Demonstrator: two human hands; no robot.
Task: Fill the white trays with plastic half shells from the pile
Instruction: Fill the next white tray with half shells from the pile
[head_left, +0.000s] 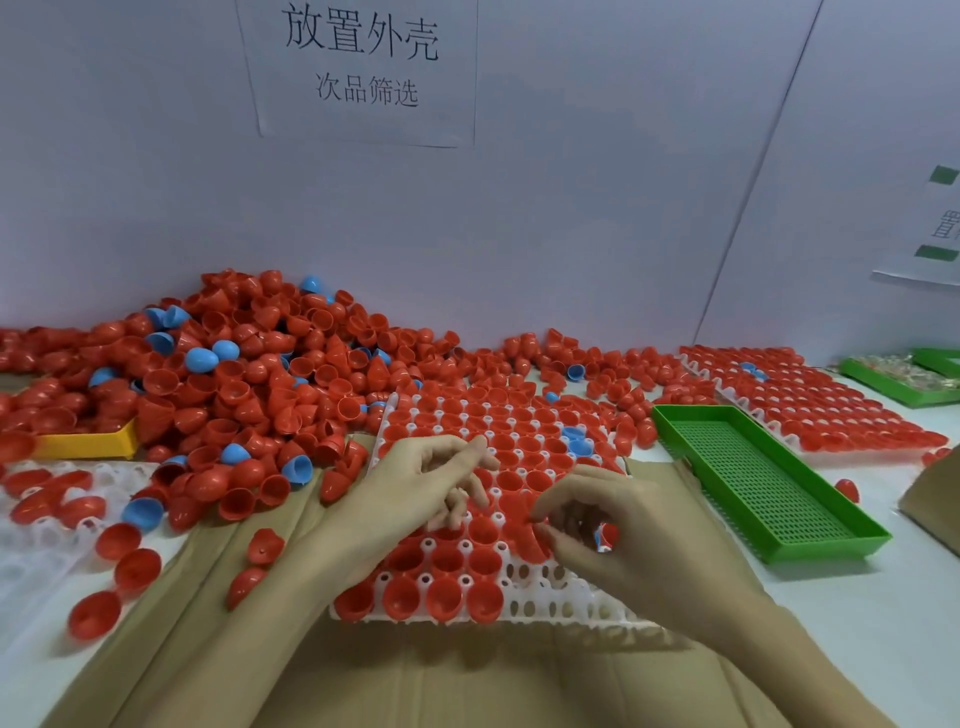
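half shells (218, 384), mostly red with a few blue, lie heaped in a big pile along the far left of the surface (852, 639), against the back wall. the white tray (571, 605) we are filling sits at the middle of the near edge on a sheet of cardboard (457, 680). we judge it close to done: nearly every pocket holds a red shell, two hold blue, and only the pockets at its near right corner stand empty.

our left hand (415, 483) hovers over the tray's middle with its fingers loosely bent; we cannot tell whether it has hold of anything. our right hand (618, 519) curls its fingers round a small clutch of red shells (605, 535) just above the empty corner, and thumb and forefinger pinch at one on the tray.

a second tray (810, 410) at the far right looks fully loaded. a third tray (47, 519) at the near left edge has only a few shells lying loose on it, so most of that one is left to do. a green mesh tray (769, 483) lies between the middle and right trays with nothing in it, and a yellow tray (88, 444) pokes out from under the pile.
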